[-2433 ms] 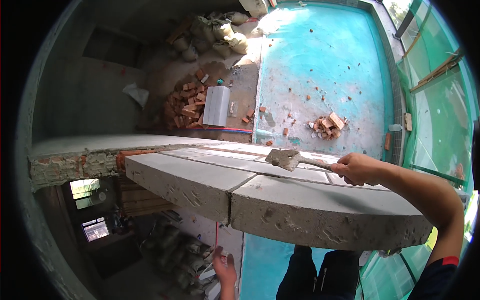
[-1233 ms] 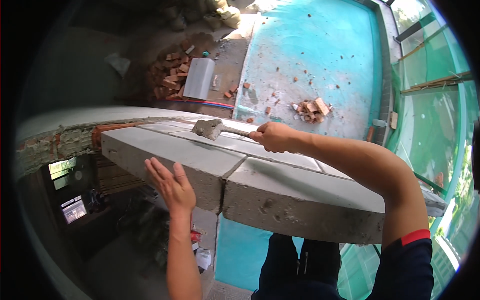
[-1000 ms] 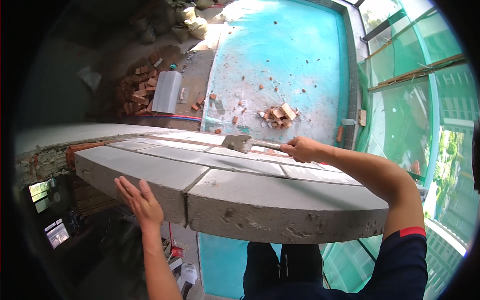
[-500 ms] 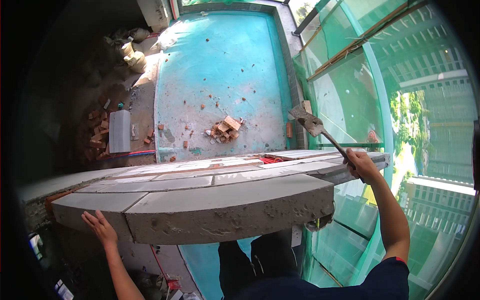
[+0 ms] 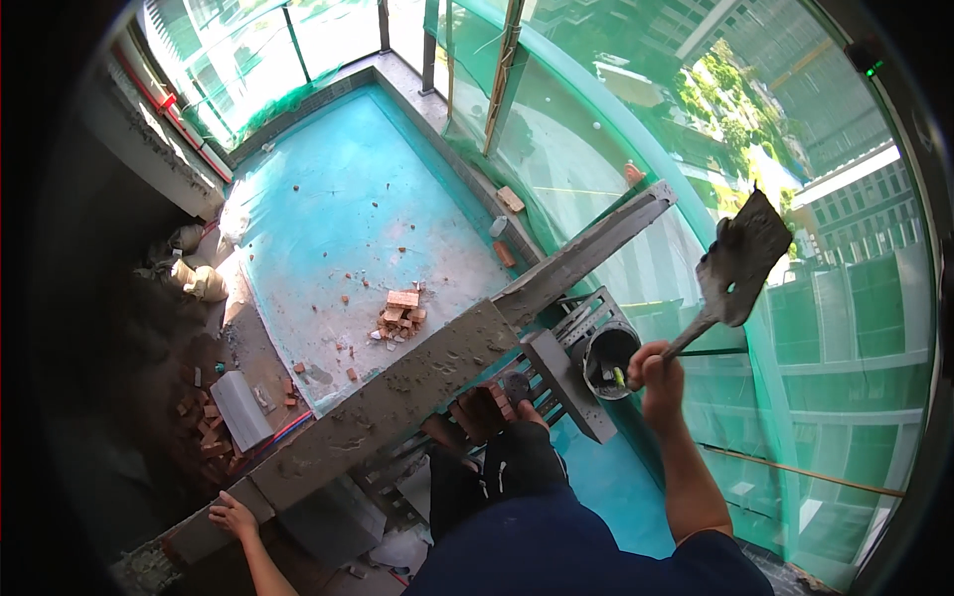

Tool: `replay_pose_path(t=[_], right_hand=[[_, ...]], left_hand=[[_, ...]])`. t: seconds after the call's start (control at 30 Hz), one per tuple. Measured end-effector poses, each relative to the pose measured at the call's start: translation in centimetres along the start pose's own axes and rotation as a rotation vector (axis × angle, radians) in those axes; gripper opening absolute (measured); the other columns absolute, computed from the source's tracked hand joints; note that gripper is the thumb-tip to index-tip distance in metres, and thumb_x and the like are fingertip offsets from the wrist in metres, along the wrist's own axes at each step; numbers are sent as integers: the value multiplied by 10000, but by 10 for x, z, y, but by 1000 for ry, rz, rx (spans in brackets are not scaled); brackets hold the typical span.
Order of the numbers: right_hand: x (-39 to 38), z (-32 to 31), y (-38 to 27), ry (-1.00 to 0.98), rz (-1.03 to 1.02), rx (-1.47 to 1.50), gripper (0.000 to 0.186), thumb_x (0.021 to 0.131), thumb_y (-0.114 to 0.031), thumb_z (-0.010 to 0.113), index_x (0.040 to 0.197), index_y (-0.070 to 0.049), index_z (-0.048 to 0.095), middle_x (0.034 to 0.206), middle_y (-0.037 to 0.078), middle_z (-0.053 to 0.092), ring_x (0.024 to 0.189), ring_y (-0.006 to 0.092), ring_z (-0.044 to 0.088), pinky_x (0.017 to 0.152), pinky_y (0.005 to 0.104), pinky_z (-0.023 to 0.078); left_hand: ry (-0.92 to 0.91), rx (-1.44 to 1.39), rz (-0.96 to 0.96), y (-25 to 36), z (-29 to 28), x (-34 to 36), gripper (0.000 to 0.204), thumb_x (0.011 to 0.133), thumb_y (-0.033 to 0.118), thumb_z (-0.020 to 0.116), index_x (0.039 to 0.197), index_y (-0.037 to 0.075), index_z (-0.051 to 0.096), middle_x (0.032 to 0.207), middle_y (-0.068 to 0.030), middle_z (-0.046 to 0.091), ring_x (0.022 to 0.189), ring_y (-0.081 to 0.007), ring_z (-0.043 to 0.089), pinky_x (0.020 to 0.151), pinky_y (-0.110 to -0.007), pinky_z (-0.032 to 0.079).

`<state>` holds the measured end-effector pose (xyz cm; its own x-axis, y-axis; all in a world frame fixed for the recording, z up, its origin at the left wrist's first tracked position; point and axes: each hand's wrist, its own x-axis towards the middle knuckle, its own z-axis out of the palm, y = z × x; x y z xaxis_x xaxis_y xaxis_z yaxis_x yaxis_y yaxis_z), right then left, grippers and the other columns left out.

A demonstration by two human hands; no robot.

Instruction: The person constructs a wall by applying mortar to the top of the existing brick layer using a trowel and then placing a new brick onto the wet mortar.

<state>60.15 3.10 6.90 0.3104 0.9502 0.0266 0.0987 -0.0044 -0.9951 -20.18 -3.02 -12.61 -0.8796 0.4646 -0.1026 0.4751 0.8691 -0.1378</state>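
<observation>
My right hand (image 5: 658, 382) is closed round the handle of a trowel (image 5: 747, 253). Its broad, squarish blade is smeared with grey mortar and is raised to the right of the wall, apart from it. My left hand (image 5: 235, 517) rests with fingers spread on a block at the near left end of the grey block wall (image 5: 388, 382). The wall's top runs diagonally across in front of me, with rough mortar on it. Below my right hand is a dark bucket (image 5: 608, 360) with a yellow-green handle inside. Beside the bucket lies a loose grey block (image 5: 568, 385).
Several red bricks (image 5: 477, 412) sit on the slatted platform by my legs. Beyond the wall, a broken brick pile (image 5: 400, 316) lies on the blue-coated floor (image 5: 348, 189). A pale block (image 5: 239, 410) and sacks (image 5: 194, 276) stand left. Green netting (image 5: 636, 278) hangs at right.
The view has turned and tilted, bringing the bucket and platform into sight. My right hand has swung the trowel up and away from the wall. My left hand stays at the wall's left end.
</observation>
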Motion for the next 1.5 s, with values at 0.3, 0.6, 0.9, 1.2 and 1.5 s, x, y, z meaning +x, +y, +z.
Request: replay_pose_path(t=[0.3, 0.6, 0.9, 1.2, 1.5], right_hand=[[-49, 69, 218, 41, 690, -101, 482, 889, -460, 596, 644, -46, 559, 523, 37, 507, 466, 179, 509, 455, 334, 382], [-76, 125, 284, 265, 779, 395, 444, 872, -408, 645, 659, -39, 521, 534, 29, 489, 424, 160, 478, 411, 322, 386], [-79, 190, 259, 478, 763, -222, 400, 923, -396, 531, 895, 1, 557, 856, 265, 630, 865, 465, 592, 726, 524, 449], [-126, 220, 236, 270, 754, -216, 334, 920, -301, 568, 879, 18, 478, 827, 304, 605, 832, 501, 578, 708, 558, 449], [-174, 178, 234, 18, 706, -262, 419, 907, -401, 548, 895, 13, 610, 824, 240, 643, 840, 435, 622, 734, 478, 479]], left_hand=[[-16, -232, 121, 17, -55, -22, 849, 922, 655, 337, 1403, -44, 330, 1480, -246, 278, 1352, -392, 294, 1101, -487, 261], [60, -344, 108, -48, 0, -145, 649, 935, 454, 523, 1283, -90, 457, 1299, -319, 446, 1236, -422, 400, 1045, -457, 341], [-720, 362, 629, -45, -22, -189, 435, 924, 355, 476, 996, -43, 635, 845, -239, 641, 813, -323, 584, 743, -412, 429], [-822, -340, 315, 42, -56, -220, 189, 886, 192, 571, 827, 18, 614, 722, -17, 539, 681, -133, 480, 632, -310, 397], [-875, -465, 538, 27, -6, -210, 153, 866, 178, 602, 857, 25, 613, 727, 8, 527, 666, -113, 465, 614, -282, 382]])
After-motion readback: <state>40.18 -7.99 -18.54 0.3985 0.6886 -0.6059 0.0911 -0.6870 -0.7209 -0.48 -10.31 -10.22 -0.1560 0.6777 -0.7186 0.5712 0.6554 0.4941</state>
